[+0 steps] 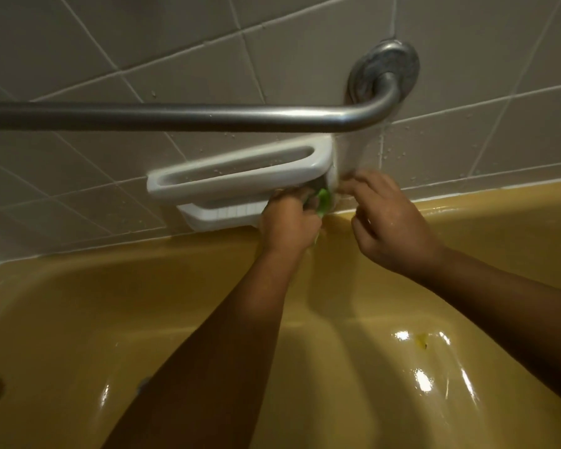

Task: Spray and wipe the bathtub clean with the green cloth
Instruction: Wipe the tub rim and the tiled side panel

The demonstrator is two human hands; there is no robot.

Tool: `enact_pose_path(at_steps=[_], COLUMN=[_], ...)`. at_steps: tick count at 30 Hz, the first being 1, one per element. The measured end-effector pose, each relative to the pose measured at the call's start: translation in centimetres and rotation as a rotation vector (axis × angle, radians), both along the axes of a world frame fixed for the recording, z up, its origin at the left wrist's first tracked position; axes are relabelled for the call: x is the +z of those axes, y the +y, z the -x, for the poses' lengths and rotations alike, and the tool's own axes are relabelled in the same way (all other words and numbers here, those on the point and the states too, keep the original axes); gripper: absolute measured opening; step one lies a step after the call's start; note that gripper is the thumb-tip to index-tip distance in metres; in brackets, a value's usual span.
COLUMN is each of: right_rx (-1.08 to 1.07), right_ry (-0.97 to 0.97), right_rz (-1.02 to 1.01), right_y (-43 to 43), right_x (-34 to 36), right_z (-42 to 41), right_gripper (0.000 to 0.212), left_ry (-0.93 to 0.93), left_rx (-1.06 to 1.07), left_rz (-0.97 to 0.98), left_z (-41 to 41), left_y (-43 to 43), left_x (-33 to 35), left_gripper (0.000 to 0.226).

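1. Currently, wiping is judged to be in progress. Droplets are seen on the tiled wall [143,43], and the bathtub [143,303] floor shows a wet-looking gloss at lower right of the frame.
2. No spray bottle is seen, so spraying is judged finished or paused.
3. A small yellowish mark [421,340] is noted on the tub floor at lower right; what it is cannot be told. The tub walls and floor are judged not yet wiped.
4. The green cloth [323,200] is located at centre frame, bunched under the right end of the white soap dish [240,170], just above the tub rim.
5. The cloth is gripped by the left hand [287,223], its fingers [292,199] curled round it; only a small green fold is exposed.
6. The right hand [392,228] is placed just right of the cloth, with bent fingers and tips against the wall. Whether anything is pinched cannot be told.
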State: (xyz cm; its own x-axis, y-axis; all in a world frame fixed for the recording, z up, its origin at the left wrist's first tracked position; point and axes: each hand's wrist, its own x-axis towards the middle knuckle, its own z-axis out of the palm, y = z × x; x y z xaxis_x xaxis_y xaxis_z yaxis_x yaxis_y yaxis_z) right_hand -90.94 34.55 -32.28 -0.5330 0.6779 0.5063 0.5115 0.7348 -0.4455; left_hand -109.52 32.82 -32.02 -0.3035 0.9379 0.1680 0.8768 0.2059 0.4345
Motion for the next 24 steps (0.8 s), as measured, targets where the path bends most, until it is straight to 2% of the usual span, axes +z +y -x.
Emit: enact_pose_path(at_steps=[3,6,10,13,15,19,24], right_rx=[0.095,0.144,0.007,0.019,0.056,0.140,0.103], right_ry=[-0.042,-0.219,-0.360,-0.420,-0.452,-0.498,-0.533], right_rz=[-0.123,-0.190,-0.221,-0.248,-0.204,-0.149,-0.165], right_y=[0.4,0.8,0.6,-0.1,-0.3,-0.4,-0.2], right_x=[3.0,4.3,6.0,7.5,8.3,9.1,9.0], right_z=[2.6,5.9,11.1,14.8,16.7,19.8,22.3], right_gripper=[0.047,0.049,0.038,0.027,0.032,0.038,0.044], left_ry=[-0.240,-0.602,-1.100,-1.415,-1.497,-1.427,-1.289], left_rx=[-0.057,0.008,0.277,0.551,0.679,0.641,0.611], left_rz=[0.030,-0.098,-0.270,-0.465,-0.654,-0.932,-1.007], left_z=[1.4,2.8,6.7,10.4,12.8,16.5,16.3], left_y=[-1.6,-4.2,-7.5,-9.7,-10.3,-7.7,-3.1], left_x=[0.1,-0.1,-1.3,-1.4,-0.4,2.7,2.8], left_gripper=[0.028,0.021,0.013,0.012,0.011,0.014,0.020])
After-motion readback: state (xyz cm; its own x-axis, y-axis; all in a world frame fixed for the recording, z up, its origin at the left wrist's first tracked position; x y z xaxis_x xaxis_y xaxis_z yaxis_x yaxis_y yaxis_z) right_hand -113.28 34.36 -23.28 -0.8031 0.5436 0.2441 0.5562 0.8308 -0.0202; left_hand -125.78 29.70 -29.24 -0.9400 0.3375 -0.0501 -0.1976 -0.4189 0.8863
